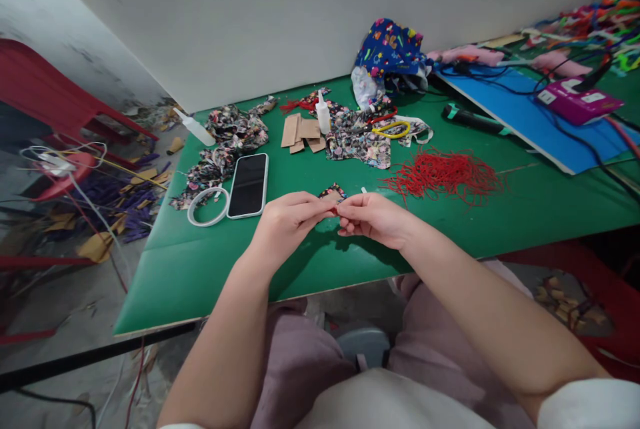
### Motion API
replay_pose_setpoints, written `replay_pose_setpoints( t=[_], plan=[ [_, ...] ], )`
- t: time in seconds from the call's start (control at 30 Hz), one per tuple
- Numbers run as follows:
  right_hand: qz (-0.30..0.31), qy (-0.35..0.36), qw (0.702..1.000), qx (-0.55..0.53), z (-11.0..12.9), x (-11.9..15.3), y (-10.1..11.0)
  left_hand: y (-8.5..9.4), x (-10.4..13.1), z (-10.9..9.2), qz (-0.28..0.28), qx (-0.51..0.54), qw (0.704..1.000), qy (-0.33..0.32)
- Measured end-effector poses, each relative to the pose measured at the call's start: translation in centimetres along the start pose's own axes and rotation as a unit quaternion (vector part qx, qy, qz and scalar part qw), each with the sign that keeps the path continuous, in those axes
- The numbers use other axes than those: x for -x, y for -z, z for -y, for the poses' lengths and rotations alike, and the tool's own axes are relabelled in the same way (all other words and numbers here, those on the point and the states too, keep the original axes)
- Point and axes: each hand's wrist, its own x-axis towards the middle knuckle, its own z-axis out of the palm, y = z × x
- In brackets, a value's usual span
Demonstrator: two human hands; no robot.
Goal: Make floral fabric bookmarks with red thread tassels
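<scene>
My left hand (293, 222) and my right hand (373, 217) meet fingertip to fingertip over the front of the green table. Both are closed in a pinch. Just beyond the fingertips shows a small piece of dark floral fabric (336, 189) with a tan patch like cardboard. The fingers hide its lower part and whatever lies between the tips. A small white tip (364, 190) pokes up behind my right hand. Red cords (445, 174) lie in a loose heap to the right of that hand. To the left of my left hand rests a phone (249, 185).
Beside the phone lies a roll of white tape (209, 207). Floral scraps (235, 132), cardboard pieces (300, 132), white nozzle bottles (323, 115) and yellow-handled scissors (393, 129) sit farther back. On the right are a black-green cutter (475, 120) and a blue board (520, 115).
</scene>
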Motion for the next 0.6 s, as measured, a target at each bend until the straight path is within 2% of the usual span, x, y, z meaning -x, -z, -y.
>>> replay_pose_setpoints(
  t=[0.4,0.6],
  plan=[
    [-0.032,0.043,0.993,0.101,0.08,-0.06,-0.16,0.20,0.03,-0.10,0.042,-0.038,0.998,0.021],
    [-0.022,0.079,0.986,0.143,0.23,0.07,-0.28,0.52,0.04,-0.47,0.033,-0.045,0.998,0.039]
  ],
)
